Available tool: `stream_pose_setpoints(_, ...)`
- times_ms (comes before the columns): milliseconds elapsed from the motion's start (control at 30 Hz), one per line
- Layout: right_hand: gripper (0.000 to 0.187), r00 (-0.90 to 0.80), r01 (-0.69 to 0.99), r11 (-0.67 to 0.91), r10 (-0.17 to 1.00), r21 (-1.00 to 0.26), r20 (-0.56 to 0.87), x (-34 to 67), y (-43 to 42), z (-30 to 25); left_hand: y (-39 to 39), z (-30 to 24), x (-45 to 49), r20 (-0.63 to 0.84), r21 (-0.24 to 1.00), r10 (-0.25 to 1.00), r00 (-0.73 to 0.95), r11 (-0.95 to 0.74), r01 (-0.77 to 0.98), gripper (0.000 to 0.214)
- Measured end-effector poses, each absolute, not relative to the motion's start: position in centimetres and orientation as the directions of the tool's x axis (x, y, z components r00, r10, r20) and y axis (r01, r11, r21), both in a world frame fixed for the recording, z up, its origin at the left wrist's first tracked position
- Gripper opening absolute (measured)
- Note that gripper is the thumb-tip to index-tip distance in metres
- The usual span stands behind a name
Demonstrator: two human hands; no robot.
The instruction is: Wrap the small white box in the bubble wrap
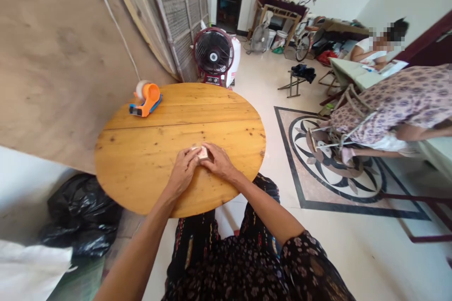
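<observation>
A small pale flat piece, paper or card, lies on the round wooden table near its front middle. My left hand and my right hand meet over it, fingertips pressing on it from both sides. Most of the piece is hidden under my fingers, so I cannot tell its shape. An orange tape dispenser with a roll of tape rests at the table's far left, well away from both hands.
A large plywood sheet leans behind the table at left. Black bags sit on the floor at lower left. A red fan stands beyond the table. Two other people are at tables on the right.
</observation>
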State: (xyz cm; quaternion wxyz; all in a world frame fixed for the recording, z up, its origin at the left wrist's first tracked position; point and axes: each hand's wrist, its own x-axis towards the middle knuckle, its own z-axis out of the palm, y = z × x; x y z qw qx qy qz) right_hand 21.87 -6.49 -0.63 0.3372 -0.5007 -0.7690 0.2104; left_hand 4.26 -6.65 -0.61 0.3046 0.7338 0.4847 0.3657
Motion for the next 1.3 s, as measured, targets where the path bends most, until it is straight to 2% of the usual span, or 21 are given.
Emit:
stream_pose_setpoints(167, 0.063, -0.282, 0.623, 0.413, 0.911, -0.665, 0.302, 21.9, -6.4, -0.8, -7.0, -0.8, 4.3, 0.264, 0.822, 0.935, 0.236, -0.346, 0.452, 0.044)
stream_pose_setpoints(367, 0.084, -0.292, 0.615, 0.425, 0.905, -0.664, 0.31, 22.0, -6.3, -0.8, -7.1, -1.0, 4.3, 0.277, 0.826, 0.951, 0.137, -0.309, 0.471, 0.051)
stream_pose_setpoints(633, 0.085, -0.277, 0.565, 0.438, 0.899, -0.699, 0.339, 22.1, -5.9, -1.1, -7.3, -0.7, 4.1, 0.341, 0.822, 0.938, 0.064, -0.331, 0.464, 0.056)
stream_pose_setpoints(833, 0.084, -0.264, 0.545, 0.412, 0.911, -0.73, 0.317, 22.1, -6.1, -1.0, -7.1, -1.2, 4.0, 0.347, 0.785, 0.934, 0.081, -0.336, 0.52, 0.065)
stream_pose_setpoints(1100, 0.081, -0.27, 0.492, 0.401, 0.914, -0.773, 0.302, 22.2, -5.8, -1.3, -7.0, -1.2, 3.8, 0.316, 0.841, 0.944, 0.095, -0.325, 0.433, 0.068)
stream_pose_setpoints(1300, 0.082, -0.282, 0.459, 0.409, 0.909, -0.788, 0.307, 22.2, -5.7, -1.3, -6.9, -1.9, 3.4, 0.317, 0.875, 0.947, 0.042, -0.309, 0.373, 0.064)
